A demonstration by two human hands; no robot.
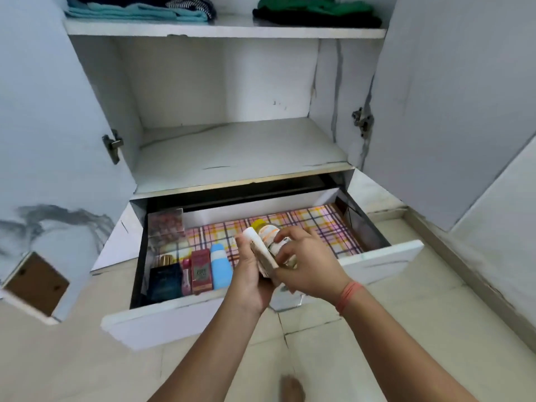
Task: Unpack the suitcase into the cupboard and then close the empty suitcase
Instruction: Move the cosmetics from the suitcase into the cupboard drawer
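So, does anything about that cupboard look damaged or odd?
Yes. The left door has a notch missing from its lower corner, showing bare brown board, with dark smears above it. Dark streaks also run down the right inner wall.

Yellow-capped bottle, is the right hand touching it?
Touching. The head view shows the right hand gripping the yellow-capped bottle, fingers curled round it.

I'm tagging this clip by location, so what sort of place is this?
Most likely a bedroom or dressing area at home: an open white cupboard with folded clothes on an upper shelf, a pulled-out drawer holding a blue bottle and boxed cosmetics, and a tiled floor.
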